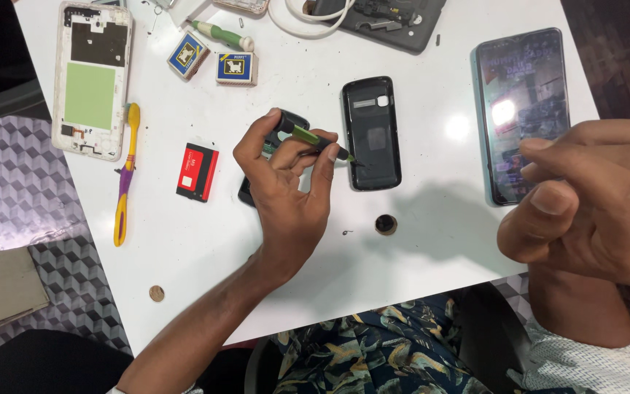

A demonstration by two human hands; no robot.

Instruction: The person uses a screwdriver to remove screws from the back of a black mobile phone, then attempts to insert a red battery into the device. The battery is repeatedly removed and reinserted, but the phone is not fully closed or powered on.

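Note:
My left hand [286, 190] grips a green-handled screwdriver [313, 137] near the middle of the white table [205, 248]. Its tip touches the lower left edge of a black phone back cover [371, 135] lying flat. A small black phone body [246, 191] lies partly hidden under that hand. My right hand [592, 204] hovers close to the camera at the right, fingers curled together with nothing visible in them. It covers the lower right part of a large dark smartphone [519, 95].
A red battery [197, 171], a yellow and purple toothbrush [125, 171] and a white phone frame [92, 76] lie at the left. Two small boxes [236, 68], a second screwdriver [220, 34] and a white cable [308, 25] sit at the back. A round black part [386, 224] and a coin [157, 293] lie nearer.

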